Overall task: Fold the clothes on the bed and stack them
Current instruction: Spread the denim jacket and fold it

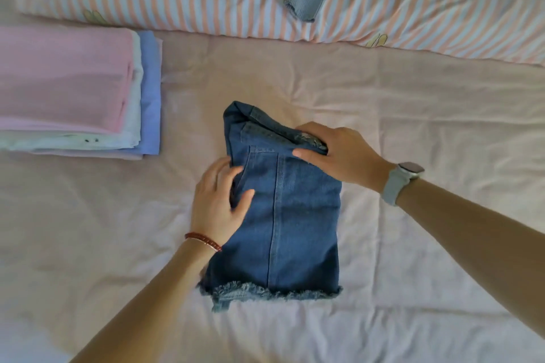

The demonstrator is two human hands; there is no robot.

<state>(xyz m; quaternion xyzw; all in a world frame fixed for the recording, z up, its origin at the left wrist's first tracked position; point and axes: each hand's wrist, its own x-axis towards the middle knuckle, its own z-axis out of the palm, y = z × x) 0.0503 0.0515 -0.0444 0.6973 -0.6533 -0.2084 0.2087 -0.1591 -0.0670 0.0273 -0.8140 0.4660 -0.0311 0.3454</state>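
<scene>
The folded stack (70, 91) lies far to my left. My left hand (219, 203) rests flat and open-fingered on the denim shorts (295, 215), whose long axis runs away from me; my right hand (336, 153) pinches their folded far edge. No readable labels.
</scene>
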